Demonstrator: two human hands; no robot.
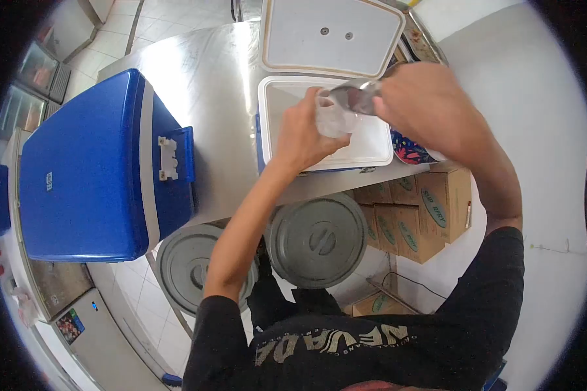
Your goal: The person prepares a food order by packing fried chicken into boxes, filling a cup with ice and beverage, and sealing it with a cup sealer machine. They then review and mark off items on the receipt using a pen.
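Observation:
My left hand (pixel 300 133) is wrapped round a clear plastic cup (pixel 332 122), held over an open cooler (pixel 370 151) with a white inside. In my right hand (pixel 424 104) is a metal scoop (pixel 353 98), its blurred bowl tipped at the cup's mouth. Whether anything lies in the scoop or cup I cannot tell. Behind my hands the cooler's white lid (pixel 332 39) stands open. Close under my right forearm shows a dark round thing with a colourful pattern (pixel 409 151), partly hidden.
A large blue cooler (pixel 78 169), shut, stands left on the steel table (pixel 225 130). Two grey lidded bins (pixel 319 241) are below the front edge, beside stacked cardboard boxes (pixel 398 225). A wall (pixel 534 130) rises at the right.

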